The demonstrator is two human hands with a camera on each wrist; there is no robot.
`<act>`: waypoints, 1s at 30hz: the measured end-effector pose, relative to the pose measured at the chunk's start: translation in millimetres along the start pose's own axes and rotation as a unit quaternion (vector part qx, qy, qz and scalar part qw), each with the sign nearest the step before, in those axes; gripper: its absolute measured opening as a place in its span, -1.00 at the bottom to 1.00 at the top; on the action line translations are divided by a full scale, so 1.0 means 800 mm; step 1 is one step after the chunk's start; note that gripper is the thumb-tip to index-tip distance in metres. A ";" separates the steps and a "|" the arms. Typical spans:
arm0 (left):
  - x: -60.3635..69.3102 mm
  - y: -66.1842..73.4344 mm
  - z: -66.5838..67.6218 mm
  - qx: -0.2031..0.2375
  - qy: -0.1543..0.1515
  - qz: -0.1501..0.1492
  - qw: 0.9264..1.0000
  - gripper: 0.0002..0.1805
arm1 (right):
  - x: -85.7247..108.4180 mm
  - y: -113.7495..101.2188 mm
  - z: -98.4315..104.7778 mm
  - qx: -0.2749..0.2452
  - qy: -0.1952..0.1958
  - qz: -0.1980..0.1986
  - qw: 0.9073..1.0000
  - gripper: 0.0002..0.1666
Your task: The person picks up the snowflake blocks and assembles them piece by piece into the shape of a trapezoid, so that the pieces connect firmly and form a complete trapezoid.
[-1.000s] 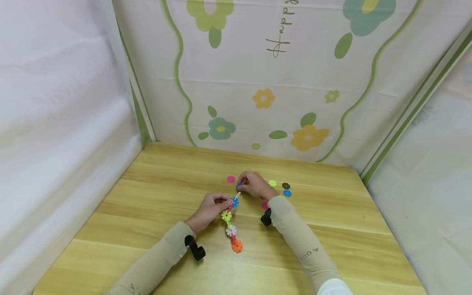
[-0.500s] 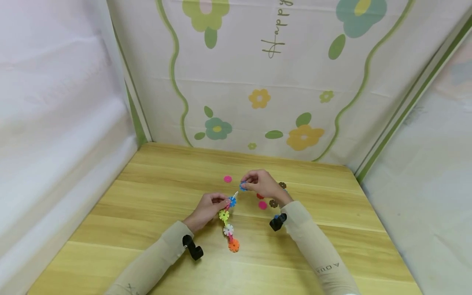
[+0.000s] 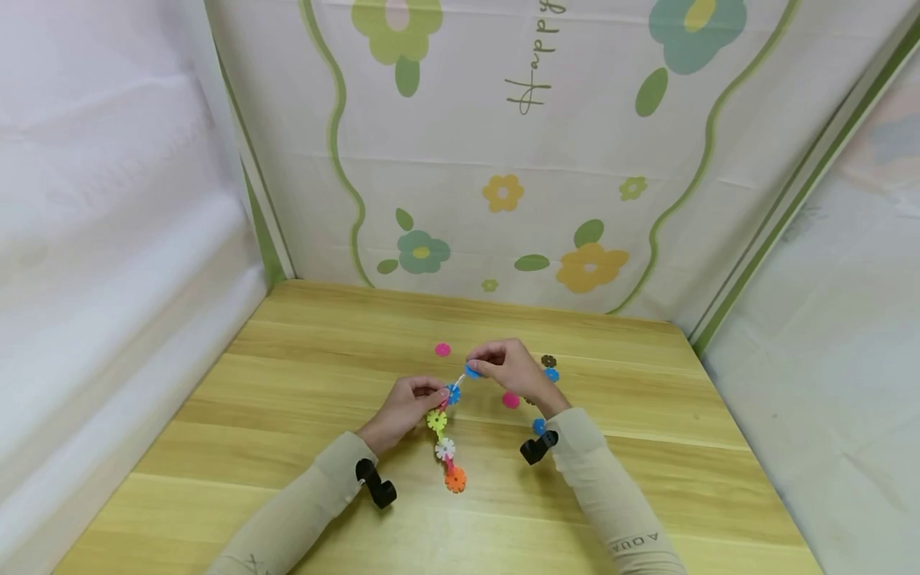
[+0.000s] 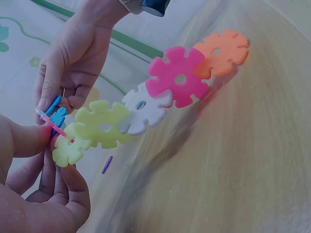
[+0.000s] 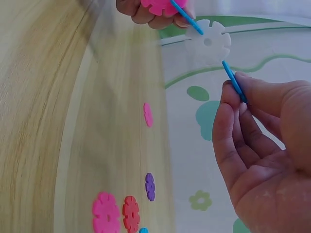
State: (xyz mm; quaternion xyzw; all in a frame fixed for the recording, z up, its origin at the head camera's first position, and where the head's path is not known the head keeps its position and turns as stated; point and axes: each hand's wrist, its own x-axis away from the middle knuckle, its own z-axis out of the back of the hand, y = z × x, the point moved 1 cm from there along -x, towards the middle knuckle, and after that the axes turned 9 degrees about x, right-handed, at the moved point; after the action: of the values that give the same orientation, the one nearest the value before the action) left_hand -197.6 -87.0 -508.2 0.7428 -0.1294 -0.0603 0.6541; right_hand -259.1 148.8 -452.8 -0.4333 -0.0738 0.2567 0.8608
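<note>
Right wrist view: right fingers pinch a thin blue plastic disc.

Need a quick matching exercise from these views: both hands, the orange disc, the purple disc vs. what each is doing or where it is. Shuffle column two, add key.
Column one
1. Left hand
2. Right hand
3. Orange disc
4. Purple disc

Column two
A. Lying loose on the table
B. Joined to a pink disc, at one end of the chain
C. Gripping the chain
D. Pinching a blue disc close to the white disc at the chain's other end

Pairs: 1-C, 2-D, 3-B, 4-A
</note>
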 end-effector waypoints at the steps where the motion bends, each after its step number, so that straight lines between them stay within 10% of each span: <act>1: 0.000 0.000 0.000 -0.002 0.001 0.001 1.000 -0.72 | 0.000 0.001 -0.001 0.002 -0.001 0.002 1.000 -0.79; 30: -0.003 0.003 -0.008 -0.021 -0.004 -0.002 1.000 -0.80 | -0.010 -0.001 -0.005 0.039 -0.018 0.031 0.999 -0.86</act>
State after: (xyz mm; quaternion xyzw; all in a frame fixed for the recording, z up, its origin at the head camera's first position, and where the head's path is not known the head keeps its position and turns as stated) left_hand -198.6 -80.4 -505.5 0.7292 -0.1288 -0.0675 0.6687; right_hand -263.9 141.7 -453.7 -0.3967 -0.0661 0.2937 0.8672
